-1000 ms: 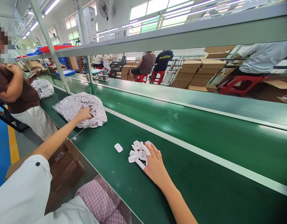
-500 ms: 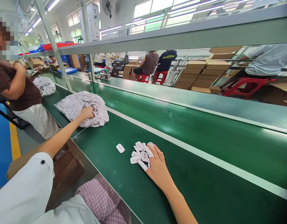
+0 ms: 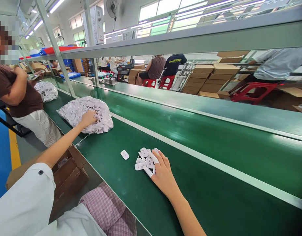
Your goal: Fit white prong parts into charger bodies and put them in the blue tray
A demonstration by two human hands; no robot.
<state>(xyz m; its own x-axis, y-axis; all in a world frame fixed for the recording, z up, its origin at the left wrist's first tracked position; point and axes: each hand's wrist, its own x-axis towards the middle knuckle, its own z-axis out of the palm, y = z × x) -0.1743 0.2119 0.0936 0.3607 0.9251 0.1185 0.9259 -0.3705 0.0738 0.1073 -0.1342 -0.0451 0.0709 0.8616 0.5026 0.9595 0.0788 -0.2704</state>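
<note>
The left hand (image 3: 88, 118) sinks into a clear plastic bag of small white tags (image 3: 100, 113), its grip hidden. The open right hand (image 3: 164, 175) lies spread over a loose pile of rounded white tags (image 3: 144, 160), penning them together on the green conveyor belt (image 3: 202, 193).

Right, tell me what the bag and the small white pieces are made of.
The bag looks like thin clear plastic film: glossy, creased, with its contents showing through. The small white pieces look like smooth white plastic with a soft sheen and small printed marks, though coated card can't be ruled out.
</note>
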